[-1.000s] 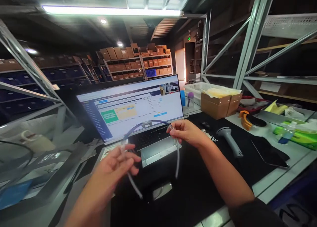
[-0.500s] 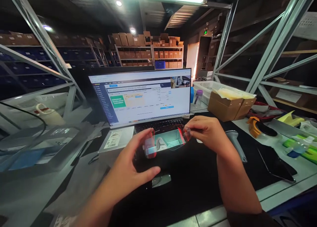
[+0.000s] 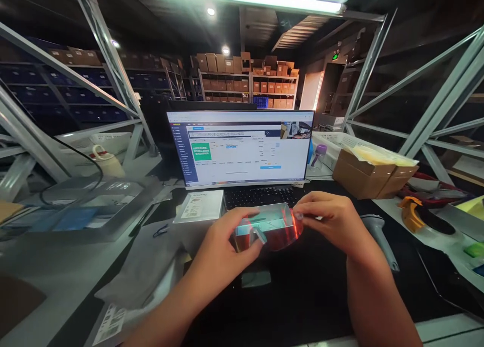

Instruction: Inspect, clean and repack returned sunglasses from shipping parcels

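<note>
Between my hands is a curved, shiny see-through lens (image 3: pixel 278 231) with teal reflections and a red-orange gleam. My left hand (image 3: pixel 223 241) grips its left end, thumb below and fingers above. With thumb and fingertips pinched, my right hand (image 3: pixel 328 213) holds the right end. The lens hangs over the black mat (image 3: pixel 295 296), in front of the keyboard (image 3: pixel 242 198). Under it on the mat lies a small, flat, clear piece (image 3: pixel 257 279).
A lit monitor (image 3: pixel 242 155) stands behind the keyboard. Left are a white box (image 3: pixel 200 206) and a grey bag (image 3: pixel 139 266). To the right lie a handheld scanner (image 3: pixel 381 241), a dark tablet-like slab (image 3: pixel 454 276), an orange tape dispenser (image 3: pixel 412 213) and cardboard boxes (image 3: pixel 363 175).
My left hand, spread around the lens's left end before, has closed on it. The lens has tilted and shows more of its face. My view has turned left, shifting the scene rightward.
</note>
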